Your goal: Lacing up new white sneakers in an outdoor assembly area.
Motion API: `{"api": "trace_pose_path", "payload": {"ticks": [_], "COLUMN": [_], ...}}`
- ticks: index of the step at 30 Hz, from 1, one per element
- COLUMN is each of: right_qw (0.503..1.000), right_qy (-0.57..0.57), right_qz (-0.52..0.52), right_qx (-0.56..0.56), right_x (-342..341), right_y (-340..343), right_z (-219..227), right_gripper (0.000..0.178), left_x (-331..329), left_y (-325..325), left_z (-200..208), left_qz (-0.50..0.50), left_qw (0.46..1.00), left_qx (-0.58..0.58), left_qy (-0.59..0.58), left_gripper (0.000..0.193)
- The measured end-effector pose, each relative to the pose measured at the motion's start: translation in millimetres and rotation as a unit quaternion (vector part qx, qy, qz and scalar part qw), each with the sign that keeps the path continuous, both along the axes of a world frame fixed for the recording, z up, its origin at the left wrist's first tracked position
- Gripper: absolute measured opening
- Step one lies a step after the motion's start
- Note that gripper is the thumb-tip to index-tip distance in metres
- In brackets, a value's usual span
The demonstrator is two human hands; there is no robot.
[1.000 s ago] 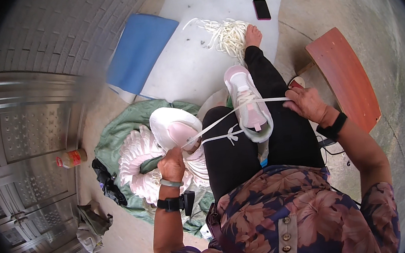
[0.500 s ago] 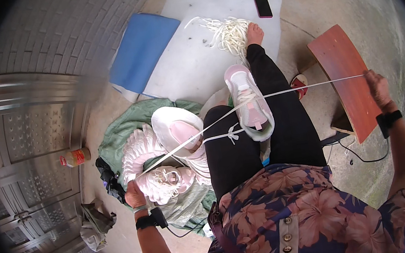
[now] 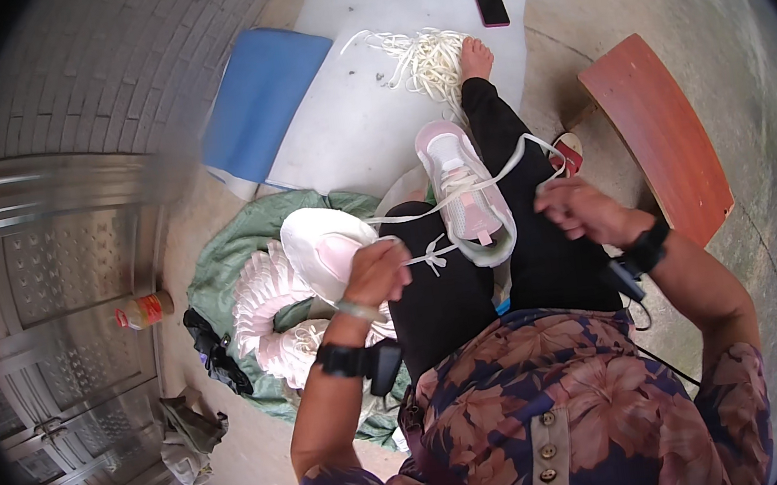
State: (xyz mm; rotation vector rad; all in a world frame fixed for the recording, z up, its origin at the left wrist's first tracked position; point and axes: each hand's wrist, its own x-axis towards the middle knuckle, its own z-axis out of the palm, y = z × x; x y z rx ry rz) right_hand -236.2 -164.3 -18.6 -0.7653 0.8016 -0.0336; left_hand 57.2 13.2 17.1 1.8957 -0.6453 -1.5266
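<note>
A shoe (image 3: 474,215) rests on the lap (image 3: 434,309), between left hand (image 3: 379,272) and right hand (image 3: 576,209). Both are blurred, fingers curled — cannot tell whether either pinches the lace (image 3: 514,162). Slack could snag the bow (image 3: 434,256); an uneven tug might tip the shoe — neither hand steadies it.

No lettering, number or sign can be read. The bottle (image 3: 144,310) by the metal door (image 3: 62,323) bears a reddish label (image 3: 154,307), too small to make out.

A phone (image 3: 491,7) lies — flat — on pale matting (image 3: 338,133).
</note>
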Motion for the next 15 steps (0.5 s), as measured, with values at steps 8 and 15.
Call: {"api": "trace_pose_path", "payload": {"ticks": [8, 15], "right_qw": [0.987, 0.972], "right_qy": [0.068, 0.054], "right_qz": [-0.047, -0.163], "right_qx": [-0.139, -0.16], "right_x": [74.8, 76.5], "right_y": [2.5, -3.7], "right_z": [-17.0, -24.4], "right_gripper": [0.017, 0.019], "left_x": [-29.2, -34.6], "left_y": [-82.9, -85.4], "left_z": [-35.2, -35.4], "left_qz": [-0.107, 0.039], "left_qw": [0.982, 0.994], "left_qx": [0.078, 0.018], "left_qy": [-0.132, -0.103], "left_gripper": [0.021, 0.023]}}
